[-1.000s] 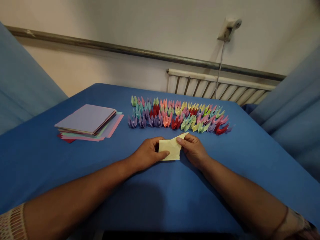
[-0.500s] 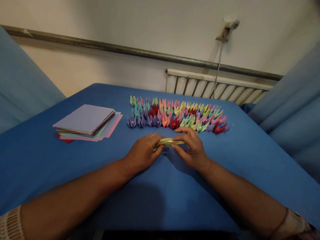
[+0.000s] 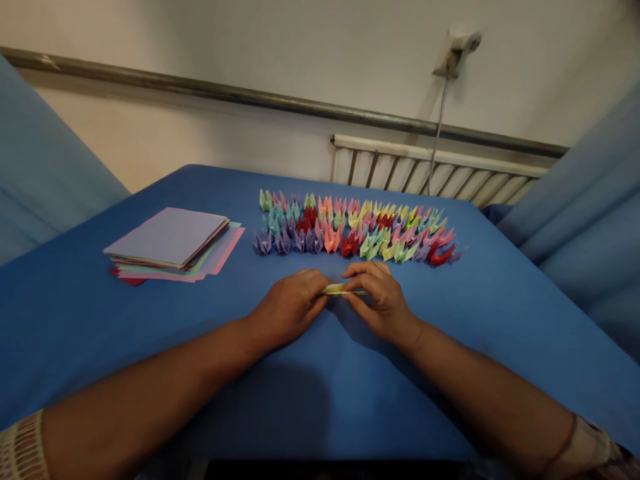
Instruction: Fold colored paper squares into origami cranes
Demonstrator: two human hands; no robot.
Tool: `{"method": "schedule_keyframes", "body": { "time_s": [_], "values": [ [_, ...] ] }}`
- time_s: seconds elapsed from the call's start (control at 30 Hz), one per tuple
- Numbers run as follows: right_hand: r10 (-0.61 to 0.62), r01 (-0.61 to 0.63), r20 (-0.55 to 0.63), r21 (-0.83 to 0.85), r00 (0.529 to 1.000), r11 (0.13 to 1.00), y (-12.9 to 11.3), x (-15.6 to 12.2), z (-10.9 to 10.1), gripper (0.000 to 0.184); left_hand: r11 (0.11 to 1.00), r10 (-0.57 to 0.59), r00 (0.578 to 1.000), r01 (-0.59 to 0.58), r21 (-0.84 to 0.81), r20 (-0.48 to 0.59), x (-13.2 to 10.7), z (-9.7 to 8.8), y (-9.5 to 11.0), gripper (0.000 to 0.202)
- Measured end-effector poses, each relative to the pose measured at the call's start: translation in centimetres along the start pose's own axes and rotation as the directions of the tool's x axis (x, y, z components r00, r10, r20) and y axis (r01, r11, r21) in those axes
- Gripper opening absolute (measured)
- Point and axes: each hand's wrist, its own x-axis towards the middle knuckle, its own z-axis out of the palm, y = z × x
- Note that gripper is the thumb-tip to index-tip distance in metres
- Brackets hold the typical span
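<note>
Between my two hands is a piece of yellow folded paper (image 3: 335,289), seen nearly edge-on as a thin strip. My left hand (image 3: 293,303) is closed on its left end, thumb below and fingers above. At the right end, my right hand (image 3: 377,300) pinches it between thumb and fingertips, with the upper fingers curled above. Both ends of the paper are partly hidden by my fingers. Just beyond my hands stand rows of folded paper cranes (image 3: 333,237) in purple, red, pink, green, yellow and turquoise.
A stack of coloured paper sheets (image 3: 167,237) lies at the left on the blue-covered table (image 3: 240,400). Behind the table are a radiator (image 3: 425,160), a metal pipe (image 3: 250,97) and a wall socket (image 3: 453,57) with a cable. Blue curtains (image 3: 595,253) hang at both sides.
The yellow paper now looks flatter and thinner, with less of it showing. My left hand has shifted slightly right, its fingers further over the paper. My right hand keeps its pinch.
</note>
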Motion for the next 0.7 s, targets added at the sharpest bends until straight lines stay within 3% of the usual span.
{"method": "schedule_keyframes", "body": {
  "time_s": [0.13, 0.33, 0.53, 0.7],
  "values": [
    [-0.001, 0.000, 0.003, 0.036, 1.000, 0.999, 0.11, 0.06, 0.03, 0.003, 0.997, -0.034, 0.999, 0.035, -0.064, 0.011, 0.16, -0.10, -0.06, 0.007],
    [0.062, -0.061, -0.027, 0.038, 0.998, 0.997, 0.12, 0.08, 0.05, 0.018, 0.977, -0.111, 0.993, 0.118, -0.176, 0.047, 0.49, -0.13, 0.04, 0.009],
    [0.056, -0.056, -0.059, -0.001, 0.997, 0.998, 0.35, 0.14, -0.02, 0.015, 0.905, -0.234, 0.967, 0.253, -0.343, 0.095, 0.46, 0.60, -0.31, 0.017],
    [0.026, -0.026, -0.024, -0.007, 0.999, 1.000, 0.59, -0.09, 0.25, 0.007, 0.857, -0.226, 0.963, 0.267, -0.440, 0.143, 0.44, 0.70, -0.20, 0.027]
  ]
}}
